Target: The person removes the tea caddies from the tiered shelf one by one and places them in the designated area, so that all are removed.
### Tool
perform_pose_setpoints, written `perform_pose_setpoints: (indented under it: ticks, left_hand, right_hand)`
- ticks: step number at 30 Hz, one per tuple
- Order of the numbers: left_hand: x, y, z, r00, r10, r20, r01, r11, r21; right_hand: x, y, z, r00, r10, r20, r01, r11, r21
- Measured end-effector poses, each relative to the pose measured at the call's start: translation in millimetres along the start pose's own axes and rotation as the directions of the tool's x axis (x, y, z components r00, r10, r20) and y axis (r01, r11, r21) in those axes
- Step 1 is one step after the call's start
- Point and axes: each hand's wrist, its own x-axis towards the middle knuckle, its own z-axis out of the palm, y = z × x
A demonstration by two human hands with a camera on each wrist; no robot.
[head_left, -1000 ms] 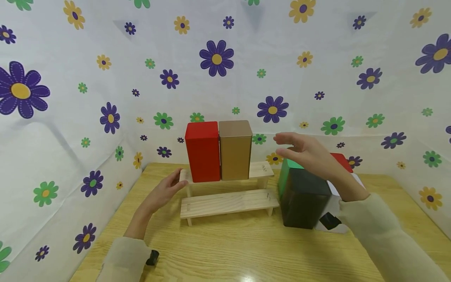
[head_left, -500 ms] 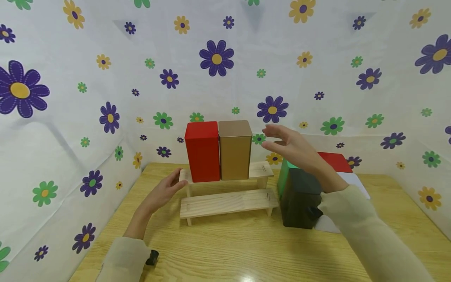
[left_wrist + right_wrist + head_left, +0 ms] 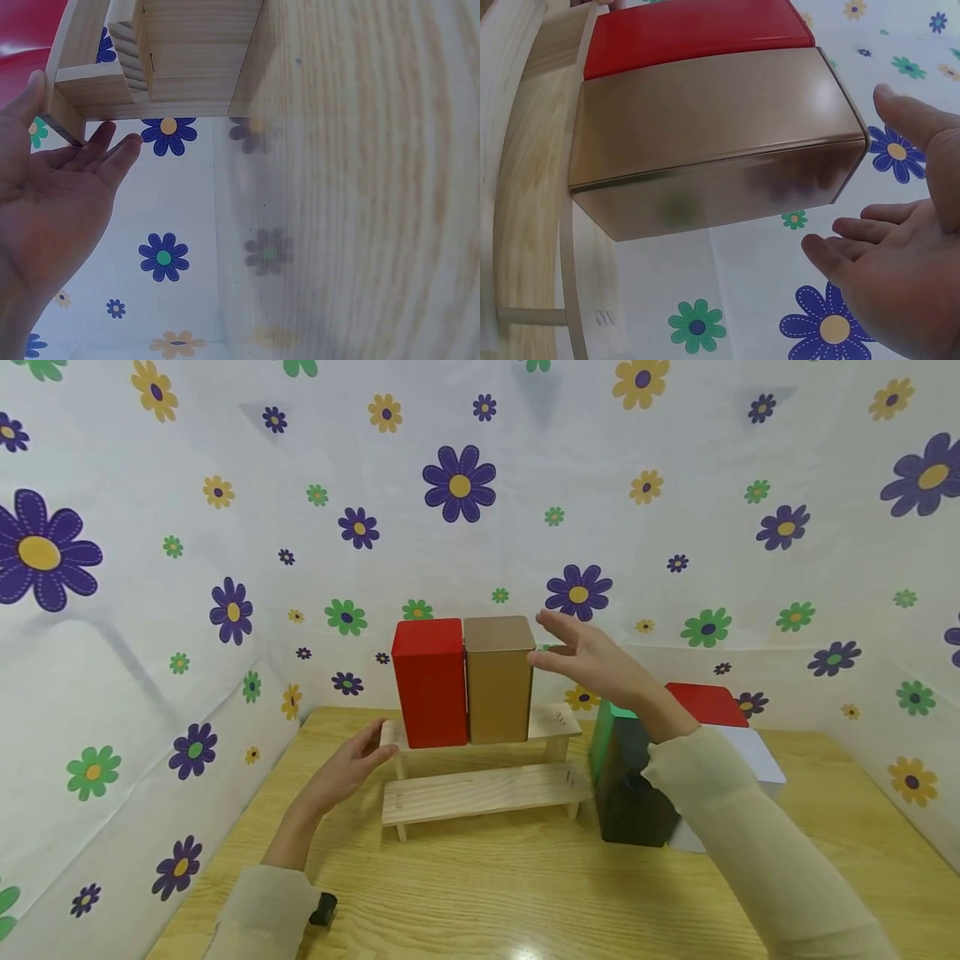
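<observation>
A two-tier wooden shelf (image 3: 480, 795) stands on the table. On its upper board a red box (image 3: 431, 685) and a gold box (image 3: 500, 693) stand upright side by side. My left hand (image 3: 347, 770) holds the left end of that upper board, with the thumb and fingers on different sides of the wood in the left wrist view. By the gold box's upper right edge is my right hand (image 3: 596, 664), fingers extended and thumb spread. The right wrist view shows a gap between this hand (image 3: 907, 262) and the gold box (image 3: 720, 124).
Right of the shelf stand a black box (image 3: 633, 802) and a green box (image 3: 602, 739), partly covered by the right arm. Behind that arm are another red box (image 3: 708, 703) and a white box (image 3: 750, 752). Flower-patterned cloth (image 3: 465, 560) hangs behind and at the sides.
My right hand has moved left and slightly up, from above the green and black boxes to the gold box's side. My left hand and the shelf have stayed in place.
</observation>
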Motion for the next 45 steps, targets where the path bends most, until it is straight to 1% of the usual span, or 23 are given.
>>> perform_pose_setpoints:
  ticks: [2,7,12,17,19,22,27,36,39,45]
  left_hand:
    - [-0.1,-0.2,0.0,1.000,-0.005,-0.002,0.005,1.000,0.000]
    - [0.0,-1.5,0.4,1.000,0.003,0.002,-0.003,1.000,0.000]
    - [1.1,-1.8,-0.2,1.000,0.009,-0.003,-0.009,1.000,0.002]
    - [1.6,-0.6,-0.4,1.000,0.010,-0.002,-0.010,1.000,0.007]
    - [1.2,0.2,-0.4,1.000,0.015,0.005,-0.015,1.000,0.009]
    - [0.5,1.4,-0.6,1.000,0.009,-0.002,-0.009,1.000,0.009]
    - [-1.2,2.5,-0.6,1.000,0.004,0.003,-0.004,1.000,0.000]
    - [-2.4,2.1,0.2,1.000,0.003,0.000,-0.003,1.000,-0.005]
    - [-2.0,1.6,0.4,1.000,0.003,-0.001,-0.003,1.000,-0.003]
    - [-1.2,1.8,0.0,1.000,0.010,-0.004,-0.010,1.000,-0.001]
  right_hand:
    - [3.4,1,0,1.000,0.001,0.015,-0.002,1.000,0.028]
    - [10.4,5,2,0.999,-0.005,0.045,0.001,0.997,0.082]
    - [17.0,7,6,0.997,-0.035,0.067,0.025,0.988,0.149]
    - [22.3,10,9,0.994,-0.070,0.088,0.049,0.974,0.223]
    - [23.7,11,10,0.993,-0.082,0.089,0.059,0.969,0.239]
    - [25.0,12,11,0.993,-0.092,0.078,0.070,0.966,0.249]
    - [24.9,13,11,0.995,-0.087,0.045,0.074,0.970,0.233]
    - [19.5,11,11,0.999,-0.039,-0.016,0.041,0.981,0.189]
    - [13.8,7,9,0.999,-0.032,-0.034,0.037,0.984,0.172]
    - [-4.3,-6,4,0.997,-0.047,-0.058,0.055,0.987,0.148]
